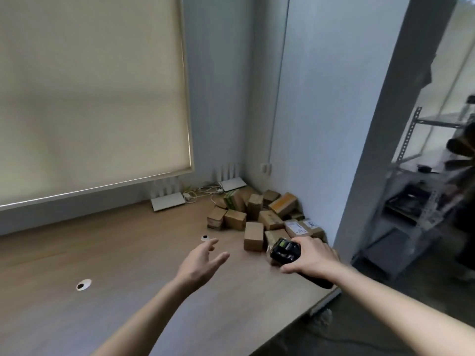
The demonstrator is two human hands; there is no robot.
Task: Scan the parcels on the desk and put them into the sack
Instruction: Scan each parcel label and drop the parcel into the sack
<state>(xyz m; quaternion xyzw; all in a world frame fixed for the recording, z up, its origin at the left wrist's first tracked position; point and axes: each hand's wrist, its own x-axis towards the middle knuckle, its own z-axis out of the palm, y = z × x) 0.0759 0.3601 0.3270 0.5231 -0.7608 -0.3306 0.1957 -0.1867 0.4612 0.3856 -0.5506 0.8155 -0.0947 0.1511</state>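
Left hand (203, 262): empty, fingers spread, reaching over the tabletop (102, 265) toward the parcels.
Right hand (309, 255): wrapped round a black scanner (285, 250), held just beside the nearest boxes.
Parcels (257, 217): loose heap of cardboard boxes beyond both hands, in the corner.
Sack: not in view.
Risk: heap is jumbled; pulling one box may topple neighbours off the right edge; labels facing down would defeat the scan.

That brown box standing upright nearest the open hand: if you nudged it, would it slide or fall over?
The upright box stands taller than it is wide, so a high push would probably tip it. The desk looks smooth, so a low push likely slides it. Its cardboard looks stiff.
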